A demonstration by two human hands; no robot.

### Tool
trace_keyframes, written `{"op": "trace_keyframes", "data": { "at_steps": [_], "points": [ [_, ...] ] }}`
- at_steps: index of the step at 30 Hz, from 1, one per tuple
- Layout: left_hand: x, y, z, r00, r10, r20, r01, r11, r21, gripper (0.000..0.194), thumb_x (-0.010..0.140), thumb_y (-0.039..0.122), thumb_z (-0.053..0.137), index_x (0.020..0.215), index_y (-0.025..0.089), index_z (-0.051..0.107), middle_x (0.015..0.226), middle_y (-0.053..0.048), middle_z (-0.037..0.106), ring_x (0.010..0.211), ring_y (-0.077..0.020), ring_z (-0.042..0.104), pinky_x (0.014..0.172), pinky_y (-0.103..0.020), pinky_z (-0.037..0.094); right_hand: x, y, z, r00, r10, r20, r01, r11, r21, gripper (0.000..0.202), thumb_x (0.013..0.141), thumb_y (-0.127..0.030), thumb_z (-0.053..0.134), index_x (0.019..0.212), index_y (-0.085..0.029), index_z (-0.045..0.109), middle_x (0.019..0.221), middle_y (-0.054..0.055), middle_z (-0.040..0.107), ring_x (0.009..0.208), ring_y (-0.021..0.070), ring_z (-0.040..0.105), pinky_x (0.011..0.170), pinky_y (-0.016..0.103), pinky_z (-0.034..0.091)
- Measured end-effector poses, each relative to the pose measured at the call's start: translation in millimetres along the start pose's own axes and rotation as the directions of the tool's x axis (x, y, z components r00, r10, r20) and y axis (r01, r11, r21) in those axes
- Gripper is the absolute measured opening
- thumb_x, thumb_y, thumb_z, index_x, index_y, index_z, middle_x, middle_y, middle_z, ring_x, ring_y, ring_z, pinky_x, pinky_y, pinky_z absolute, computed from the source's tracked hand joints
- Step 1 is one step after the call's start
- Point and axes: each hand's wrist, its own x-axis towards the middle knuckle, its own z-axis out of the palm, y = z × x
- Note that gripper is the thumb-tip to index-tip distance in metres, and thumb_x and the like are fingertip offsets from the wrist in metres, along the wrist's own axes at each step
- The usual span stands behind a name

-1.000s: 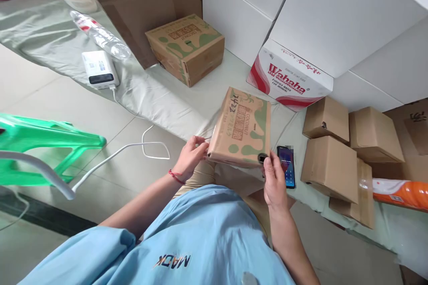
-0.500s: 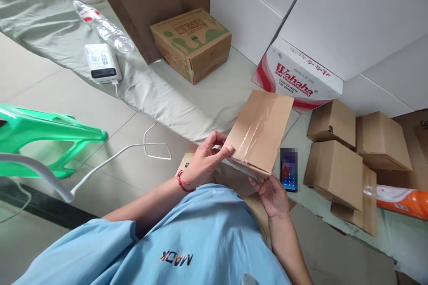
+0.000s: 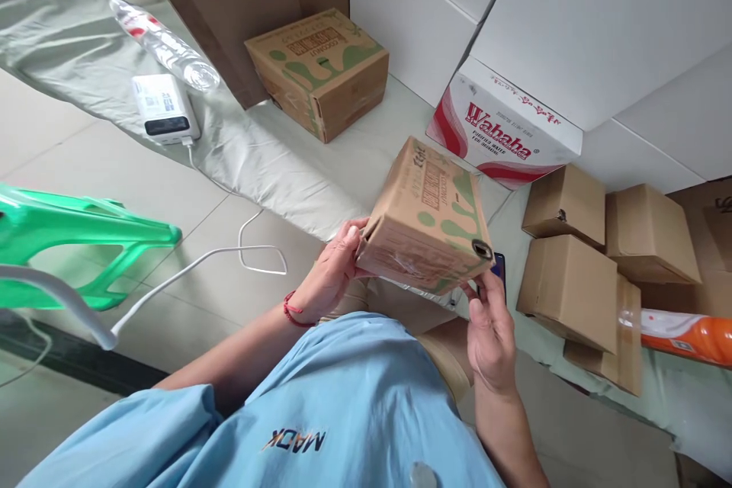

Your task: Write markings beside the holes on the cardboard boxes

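Between my hands, in front of my body, a brown cardboard box [image 3: 420, 221] with green print is held tilted over the edge of the cloth-covered surface. My left hand [image 3: 337, 267] grips its left lower corner, thumb along the side. At the right lower corner, by a dark hole, my right hand [image 3: 490, 328] has its fingertips on the box, partly hidden under it. A phone [image 3: 501, 274] lies just behind that corner, mostly covered. Farther back stands a similar cardboard box [image 3: 325, 72] with green print and the word COCONUT.
A white and red Wahaha carton [image 3: 503, 126] stands against the white panels. Several plain brown boxes [image 3: 572, 286] and an orange bottle [image 3: 698, 335] are at right. At left are a power bank [image 3: 164, 108] with a white cable, a plastic bottle [image 3: 165, 46] and a green stool [image 3: 85, 240].
The box in my hands has been turned: its plain taped face showed before, and now its green printed faces show. My right hand has moved slightly right and covers more of the phone.
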Motion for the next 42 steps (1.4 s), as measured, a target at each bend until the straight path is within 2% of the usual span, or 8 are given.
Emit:
{"op": "trace_keyframes", "data": {
  "at_steps": [7,11,13,18,25,33,38,42],
  "points": [
    [-2.6,18.7,-36.2,0.923,-0.252,0.292,0.276,0.96,-0.044,0.101,0.078,0.103,0.058,0.137,0.023,0.072,0.123,-0.018,0.08,0.123,-0.0446,0.074,0.095,-0.055,0.065,-6.6,-31.3,4.8,0.957,-0.222,0.184,0.259,0.942,-0.212,0.067,0.106,-0.034,0.063,0.17,-0.043,0.045,0.174,0.007,0.042,0.161,0.0343,0.045,0.13,0.06,0.045],
    [-7.3,6.5,-44.2,0.874,-0.339,0.348,0.441,0.855,-0.274,0.084,0.098,0.081,0.057,0.152,0.017,0.06,0.136,-0.022,0.077,0.129,-0.0454,0.072,0.104,-0.066,0.06,-4.8,-50.1,14.6,0.821,-0.423,0.382,0.554,0.753,-0.355,0.076,0.103,-0.028,0.065,0.174,-0.033,0.038,0.172,0.011,0.047,0.158,0.0359,0.047,0.13,0.064,0.042],
    [-7.7,-7.8,-45.4,0.86,-0.309,0.405,0.47,0.79,-0.394,0.078,0.102,0.073,0.056,0.153,0.014,0.06,0.137,-0.023,0.077,0.129,-0.0438,0.072,0.108,-0.065,0.059,-4.4,-53.9,21.4,0.763,-0.474,0.44,0.634,0.683,-0.363,0.071,0.103,-0.026,0.066,0.171,-0.029,0.044,0.171,0.012,0.048,0.157,0.0349,0.048,0.134,0.065,0.037],
    [-7.5,-34.9,-47.6,0.842,-0.26,0.473,0.509,0.676,-0.533,0.069,0.1,0.066,0.063,0.141,0.011,0.07,0.128,-0.022,0.08,0.116,-0.0365,0.079,0.101,-0.05,0.065,-8.5,-51.5,26.2,0.725,-0.492,0.482,0.663,0.688,-0.295,0.066,0.102,-0.026,0.065,0.166,-0.028,0.05,0.165,0.011,0.057,0.153,0.0321,0.053,0.134,0.061,0.038],
    [-8.5,-28.2,-25.2,0.812,-0.228,0.537,0.564,0.544,-0.621,0.063,0.095,0.064,0.069,0.141,0.021,0.067,0.131,-0.017,0.078,0.108,-0.0355,0.079,0.083,-0.05,0.07,-14.9,-31.6,0.4,0.951,-0.308,0.017,0.308,0.946,-0.099,0.046,0.104,-0.024,0.062,0.149,-0.034,0.068,0.16,0.011,0.056,0.146,0.0315,0.058,0.12,0.056,0.054],
    [-1.4,-24.7,-5.9,0.806,-0.232,0.544,0.57,0.552,-0.609,0.104,0.082,0.077,0.071,0.165,0.02,0.044,0.155,-0.029,0.06,0.133,-0.0448,0.067,0.062,-0.028,0.059,-24.8,-12.0,-11.1,0.98,-0.091,-0.175,0.1,0.994,0.043,0.021,0.103,-0.034,0.068,0.119,-0.028,0.081,0.142,0.011,0.066,0.13,0.0293,0.065,0.111,0.051,0.055],
    [-9.8,-27.3,-10.5,0.743,-0.313,0.591,0.639,0.594,-0.489,0.103,0.08,0.078,0.067,0.16,0.015,0.053,0.149,-0.03,0.064,0.122,-0.0429,0.071,0.048,-0.021,0.044,-27.6,-1.9,-15.6,0.98,-0.005,-0.2,0.025,0.995,0.096,0.015,0.101,-0.035,0.072,0.111,-0.028,0.083,0.132,0.01,0.069,0.125,0.027,0.065,0.103,0.044,0.055],
    [-9.4,-27.1,-12.7,0.739,-0.291,0.608,0.616,0.656,-0.435,0.09,0.084,0.075,0.066,0.149,0.013,0.063,0.135,-0.025,0.074,0.113,-0.0409,0.074,0.054,-0.025,0.05,-25.5,3.2,-16.9,0.981,0.04,-0.188,-0.014,0.99,0.142,0.013,0.1,-0.036,0.075,0.105,-0.028,0.083,0.118,0.008,0.071,0.113,0.0239,0.068,0.094,0.038,0.056]
  ]
}}
